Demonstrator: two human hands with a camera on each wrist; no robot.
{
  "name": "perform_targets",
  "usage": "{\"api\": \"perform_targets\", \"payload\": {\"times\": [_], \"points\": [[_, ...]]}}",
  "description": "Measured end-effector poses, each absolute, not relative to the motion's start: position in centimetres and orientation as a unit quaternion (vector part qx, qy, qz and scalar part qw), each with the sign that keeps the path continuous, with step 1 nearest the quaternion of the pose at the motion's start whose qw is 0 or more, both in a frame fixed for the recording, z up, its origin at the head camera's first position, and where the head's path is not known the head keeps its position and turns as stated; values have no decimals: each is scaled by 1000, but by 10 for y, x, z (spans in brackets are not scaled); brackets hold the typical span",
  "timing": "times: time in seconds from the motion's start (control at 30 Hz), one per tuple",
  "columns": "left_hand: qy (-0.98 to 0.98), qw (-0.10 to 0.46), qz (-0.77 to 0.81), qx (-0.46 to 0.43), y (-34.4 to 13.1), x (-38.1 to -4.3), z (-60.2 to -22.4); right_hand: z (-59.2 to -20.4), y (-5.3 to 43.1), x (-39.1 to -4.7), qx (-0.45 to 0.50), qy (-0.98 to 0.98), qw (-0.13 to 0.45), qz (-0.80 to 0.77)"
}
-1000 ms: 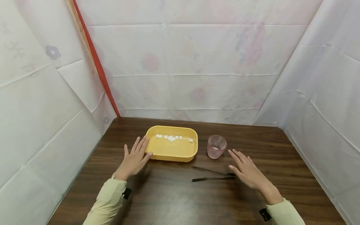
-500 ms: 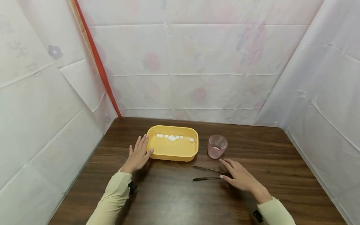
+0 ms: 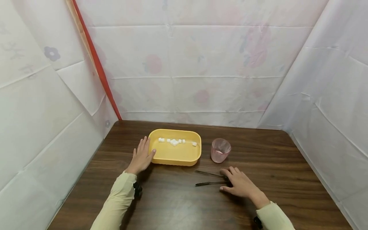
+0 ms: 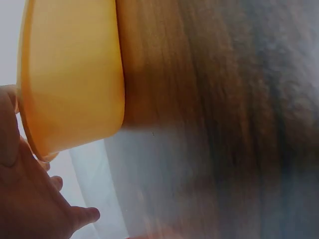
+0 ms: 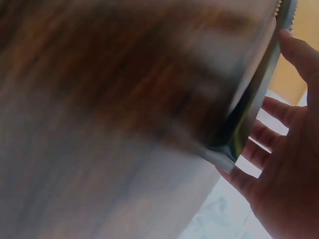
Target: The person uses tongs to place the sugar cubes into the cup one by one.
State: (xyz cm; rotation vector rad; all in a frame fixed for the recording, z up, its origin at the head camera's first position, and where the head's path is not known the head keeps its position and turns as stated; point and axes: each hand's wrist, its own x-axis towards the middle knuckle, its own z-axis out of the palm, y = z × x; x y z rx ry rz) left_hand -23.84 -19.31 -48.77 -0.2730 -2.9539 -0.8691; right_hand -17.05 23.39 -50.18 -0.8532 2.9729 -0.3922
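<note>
A yellow tray [image 3: 175, 156] lies on the dark wood table, with several white cubes [image 3: 174, 142] inside it. At the tray's left end, my left hand [image 3: 140, 159] rests against the rim, fingers fairly straight and thumb at the near corner. The left wrist view shows the tray's side wall [image 4: 75, 74] close by. My right hand [image 3: 241, 184] reaches over the closed end of dark metal tongs [image 3: 210, 183]. Its thumb and fingers are spread to either side of them, as the tongs [image 5: 254, 94] show in the right wrist view. The hand partly covers the tongs' joined end.
A clear pinkish cup [image 3: 220, 150] stands right of the tray, beyond the tongs. White printed sheeting [image 3: 195, 70] walls in the back and both sides of the table [image 3: 172, 198]. A red strip [image 3: 99, 67] runs down the back left corner.
My right hand has moved left and down, from beside the cup to over the tongs' joined end. My left hand has shifted slightly right, closer against the tray's end.
</note>
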Motion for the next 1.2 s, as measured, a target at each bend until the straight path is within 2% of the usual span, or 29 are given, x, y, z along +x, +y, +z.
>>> {"api": "perform_targets", "payload": {"times": [0.53,0.87,1.2], "points": [[-928,28,-362,-77,-190,-248,-500,-509,235,-167,-282,955,-27,-92],[-910,31,-408,-70,-188,-249,-502,-515,237,-168,-314,942,-96,-76],[-906,37,-417,-67,-185,-248,-501,-513,238,-170,-321,940,-87,-79]]}}
